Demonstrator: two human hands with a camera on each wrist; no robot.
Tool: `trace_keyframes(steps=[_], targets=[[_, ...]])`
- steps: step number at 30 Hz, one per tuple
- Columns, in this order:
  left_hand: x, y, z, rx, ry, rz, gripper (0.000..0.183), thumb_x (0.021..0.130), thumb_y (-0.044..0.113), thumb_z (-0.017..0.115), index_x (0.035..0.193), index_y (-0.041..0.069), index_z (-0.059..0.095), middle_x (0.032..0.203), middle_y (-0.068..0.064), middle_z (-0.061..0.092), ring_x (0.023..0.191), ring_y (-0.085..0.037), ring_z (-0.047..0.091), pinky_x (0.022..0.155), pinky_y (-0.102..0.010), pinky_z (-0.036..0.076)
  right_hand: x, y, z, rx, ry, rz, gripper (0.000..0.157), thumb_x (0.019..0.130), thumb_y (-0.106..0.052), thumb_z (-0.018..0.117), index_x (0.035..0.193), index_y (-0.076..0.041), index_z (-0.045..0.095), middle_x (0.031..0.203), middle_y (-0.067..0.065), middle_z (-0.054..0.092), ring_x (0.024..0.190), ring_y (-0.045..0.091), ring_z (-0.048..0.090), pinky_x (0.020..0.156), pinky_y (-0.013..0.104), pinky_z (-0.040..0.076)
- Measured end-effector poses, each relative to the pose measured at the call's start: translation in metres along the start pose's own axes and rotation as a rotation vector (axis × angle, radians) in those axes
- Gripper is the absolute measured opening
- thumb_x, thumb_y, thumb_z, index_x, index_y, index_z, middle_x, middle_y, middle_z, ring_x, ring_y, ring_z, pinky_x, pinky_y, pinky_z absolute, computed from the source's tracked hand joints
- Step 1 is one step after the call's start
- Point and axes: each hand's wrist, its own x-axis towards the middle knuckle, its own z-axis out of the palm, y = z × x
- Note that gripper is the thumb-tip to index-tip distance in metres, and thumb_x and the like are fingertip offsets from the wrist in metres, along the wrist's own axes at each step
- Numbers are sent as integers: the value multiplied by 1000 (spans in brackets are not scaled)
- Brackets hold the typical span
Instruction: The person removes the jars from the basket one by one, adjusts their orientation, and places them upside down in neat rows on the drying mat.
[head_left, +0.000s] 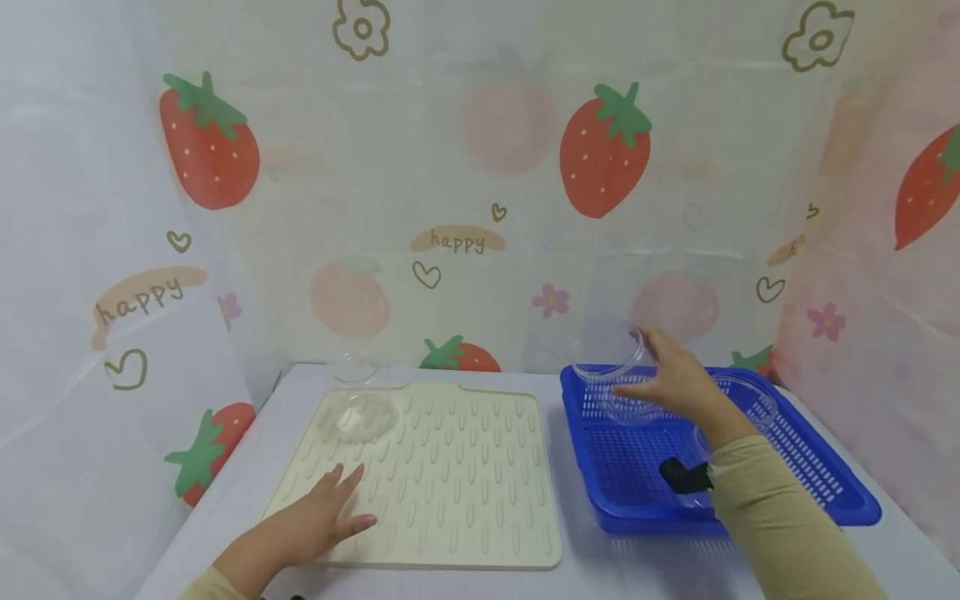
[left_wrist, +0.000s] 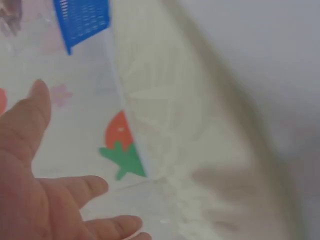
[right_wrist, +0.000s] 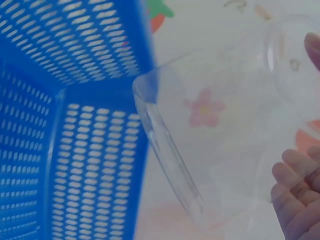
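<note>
My right hand [head_left: 678,379] grips a clear cup [head_left: 609,371] by its side, thumb and fingers spread around it above the back left of a blue basket [head_left: 611,521]. In the right wrist view the cup [right_wrist: 172,155] lies tilted, its thick edge close to the basket wall. Over the left part of a cream ribbed drying mat [head_left: 450,500], my left hand [head_left: 311,521] holds nothing, its fingers spread. Another clear cup [head_left: 365,419] stands on the mat's back left corner, beyond the left fingertips.
More clear cups lie in the basket, one [head_left: 750,400] at its right back, partly hidden by my right forearm. A black strap [head_left: 684,477] sits at the right wrist. Behind the white table [head_left: 225,508] hangs a strawberry-print curtain [head_left: 480,308].
</note>
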Motion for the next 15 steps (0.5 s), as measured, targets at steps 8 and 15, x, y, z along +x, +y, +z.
trace_keyframes(steps=[8,15], targets=[[10,38,-41,-104,163,180,93,82,60,54,147,7,15,149,-19,17,136,-36,16,105,-55,20,0,-37,1,-35,67,-159,101,66,-36,82,141,1,25,139,23,36,125,41,34,100,55,30],[23,77,-47,-197,270,252,88,83,54,58,147,10,17,149,-12,23,135,-30,25,104,-50,28,2,-57,13,-30,63,-166,103,64,-33,84,141,1,25,141,22,34,128,39,32,103,51,27]])
